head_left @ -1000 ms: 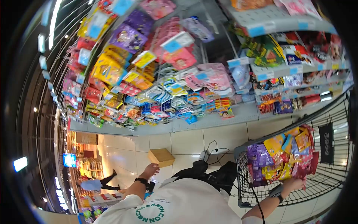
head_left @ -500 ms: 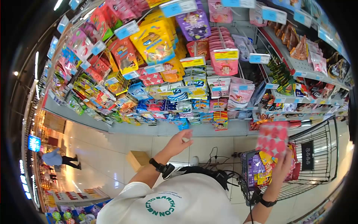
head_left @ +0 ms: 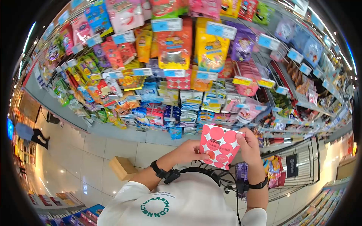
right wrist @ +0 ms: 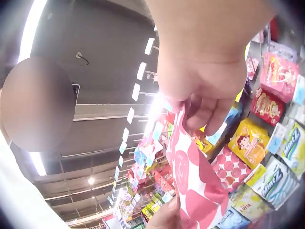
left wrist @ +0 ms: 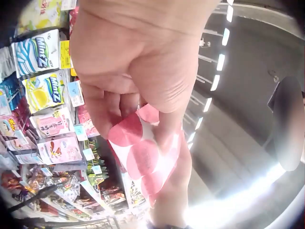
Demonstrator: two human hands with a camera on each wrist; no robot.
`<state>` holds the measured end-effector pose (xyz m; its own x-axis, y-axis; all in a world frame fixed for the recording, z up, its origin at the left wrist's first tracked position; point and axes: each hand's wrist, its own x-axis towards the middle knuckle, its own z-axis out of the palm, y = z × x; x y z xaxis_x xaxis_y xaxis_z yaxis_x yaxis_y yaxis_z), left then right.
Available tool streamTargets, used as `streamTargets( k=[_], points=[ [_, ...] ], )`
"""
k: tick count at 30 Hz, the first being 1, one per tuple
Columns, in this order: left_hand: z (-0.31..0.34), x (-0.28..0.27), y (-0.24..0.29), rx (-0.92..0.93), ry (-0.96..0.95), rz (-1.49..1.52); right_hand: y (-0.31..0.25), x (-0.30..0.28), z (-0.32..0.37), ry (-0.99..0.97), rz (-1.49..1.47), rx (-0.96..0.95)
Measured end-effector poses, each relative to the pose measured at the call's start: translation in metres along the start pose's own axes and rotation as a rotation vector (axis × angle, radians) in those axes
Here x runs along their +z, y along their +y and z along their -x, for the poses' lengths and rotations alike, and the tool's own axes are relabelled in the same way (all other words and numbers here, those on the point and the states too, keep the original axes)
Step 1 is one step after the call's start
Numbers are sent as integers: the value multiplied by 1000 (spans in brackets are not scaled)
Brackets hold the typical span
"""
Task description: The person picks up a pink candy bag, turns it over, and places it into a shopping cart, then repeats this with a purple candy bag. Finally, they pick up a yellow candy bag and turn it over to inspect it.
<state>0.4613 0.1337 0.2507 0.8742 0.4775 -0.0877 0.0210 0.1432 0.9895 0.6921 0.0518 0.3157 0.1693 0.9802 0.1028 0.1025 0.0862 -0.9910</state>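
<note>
A white candy packet with large pink dots [head_left: 221,140] is held up in front of the chest, its printed face toward the head camera. My right hand [head_left: 250,147] pinches its upper right corner, thumb on the front. At the lower left edge, my left hand [head_left: 188,151] grips it with the thumb over the front and fingers behind. The left wrist view shows the packet [left wrist: 143,155] between thumb and curled fingers. In the right wrist view the packet [right wrist: 198,186] hangs bent from the right hand [right wrist: 205,81], with the left thumb [right wrist: 167,214] lower down.
Hanging bags of sweets [head_left: 173,49] fill the shelf rack ahead, with matching dotted packets [head_left: 178,83] among them. A shopping cart [head_left: 301,165] holding colourful bags stands at the right. A cardboard box [head_left: 122,168] lies on the floor at left, and a person [head_left: 32,133] is farther off.
The right hand reached into the cart, then lifted the dotted packet out and brought it left to the chest. My left hand moved over and took its other edge. The head view swung left.
</note>
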Motion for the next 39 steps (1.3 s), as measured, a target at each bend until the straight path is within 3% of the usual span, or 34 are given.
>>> streamTargets(
  k=[6,8,10,13,15,18,19,23,28,31,32,36,39],
  points=[
    [30,-44,-23,76,242,59,11,27,-20,-79,-126,3],
    [35,-62,-19,106,313,155,13,17,-17,16,-119,-6],
    [31,-93,-30,65,565,54,21,-2,-4,185,-243,10],
    [18,-143,-54,67,689,20,48,-47,25,502,-352,52],
    [12,-147,-33,102,701,38,82,-85,56,694,-399,125],
    [-4,-162,-24,107,690,-1,131,-129,120,834,-311,203],
    [-12,-169,-29,124,688,3,144,-133,142,851,-309,199],
    [-29,-168,-18,128,695,31,205,-137,233,1287,-495,446],
    [-42,-175,-28,147,706,50,291,-115,352,1318,-723,468],
    [-41,-178,-29,129,692,58,332,-96,397,1393,-825,562],
    [-41,-177,-27,123,690,57,342,-93,406,1342,-843,678],
    [-48,-184,-20,83,779,111,378,-84,421,1285,-831,929],
    [-57,-195,-14,93,807,72,357,-70,386,1387,-694,912]
  ],
)
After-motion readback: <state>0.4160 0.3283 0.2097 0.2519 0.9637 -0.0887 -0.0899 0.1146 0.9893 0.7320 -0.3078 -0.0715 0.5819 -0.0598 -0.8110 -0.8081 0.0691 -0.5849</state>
